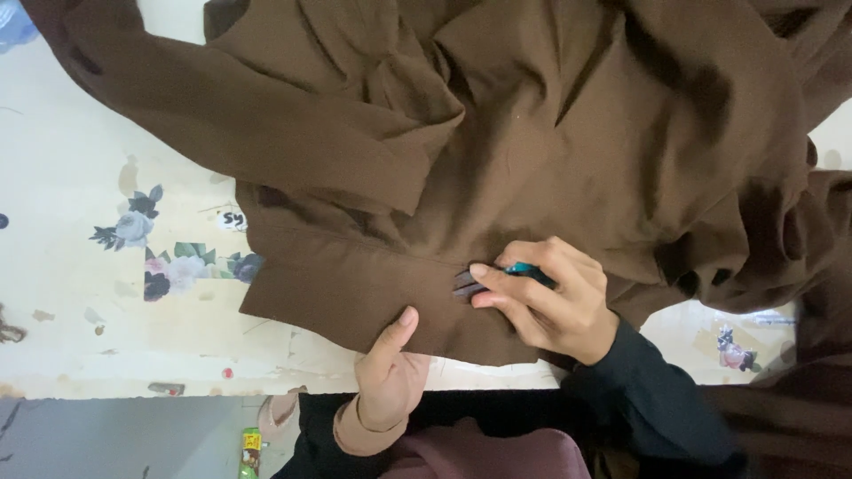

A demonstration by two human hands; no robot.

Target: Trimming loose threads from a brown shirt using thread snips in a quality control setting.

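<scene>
we see the right hand gripping a teal snipper at the brown garment hem, which runs left-right; left hand pinches that hem just beside.

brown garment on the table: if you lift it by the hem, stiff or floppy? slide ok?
Likely floppy: the brown garment lies in deep folds and bunches. Probably drapes and trails if lifted at the hem, where the left hand presses it. May drag rather than slide cleanly, since part hangs off the table.
</scene>
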